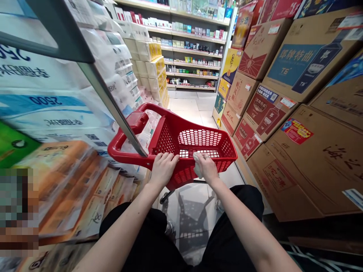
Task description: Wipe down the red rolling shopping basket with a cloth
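A red rolling shopping basket (184, 175) with perforated walls stands in front of my knees, its long handle (113, 107) slanting up to the upper left. My left hand (164, 168) is closed over the near rim, close to where the handle joins. Farther right along that rim, my right hand (206, 166) pinches a crumpled white cloth or tissue (198, 170) against the basket's side. The cloth's lower part hangs outside the rim. Light floor shows through the holes in the basket's bottom.
Stacked cardboard boxes (297, 158) line the right side. On the left are piled white paper packs (68, 102) and orange packs (65, 177). Shelves (195, 49) of small goods stand at the back. Pale floor tiles (187, 104) run between, and a caster wheel (164, 198) shows under the basket.
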Motion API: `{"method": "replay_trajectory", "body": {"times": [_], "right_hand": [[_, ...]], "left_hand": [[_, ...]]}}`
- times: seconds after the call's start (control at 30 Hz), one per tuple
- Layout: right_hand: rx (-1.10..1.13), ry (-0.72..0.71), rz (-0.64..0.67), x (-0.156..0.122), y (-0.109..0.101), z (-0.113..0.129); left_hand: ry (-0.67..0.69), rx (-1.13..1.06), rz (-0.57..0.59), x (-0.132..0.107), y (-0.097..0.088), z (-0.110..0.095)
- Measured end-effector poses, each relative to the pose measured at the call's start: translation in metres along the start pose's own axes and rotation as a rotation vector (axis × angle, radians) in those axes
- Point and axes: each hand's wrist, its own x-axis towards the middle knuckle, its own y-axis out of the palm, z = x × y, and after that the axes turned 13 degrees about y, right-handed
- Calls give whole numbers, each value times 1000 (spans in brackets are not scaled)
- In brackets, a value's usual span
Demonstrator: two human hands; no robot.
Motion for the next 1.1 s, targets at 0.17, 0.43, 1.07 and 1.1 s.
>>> {"method": "replay_trajectory", "body": {"times": [0.17, 0.43, 1.07, 1.1], "right_hand": [[-11, 157, -37, 8, -17, -62], [-4, -104, 57, 15, 0, 54], [-441, 43, -116, 33, -48, -207], [-432, 46, -117, 33, -46, -205]], "left_hand": [[-8, -14, -21, 5, -2, -1], [45, 24, 8, 12, -4, 6], [54, -9, 20, 17, -2, 7], [49, -3, 26, 17, -1, 6]]}}
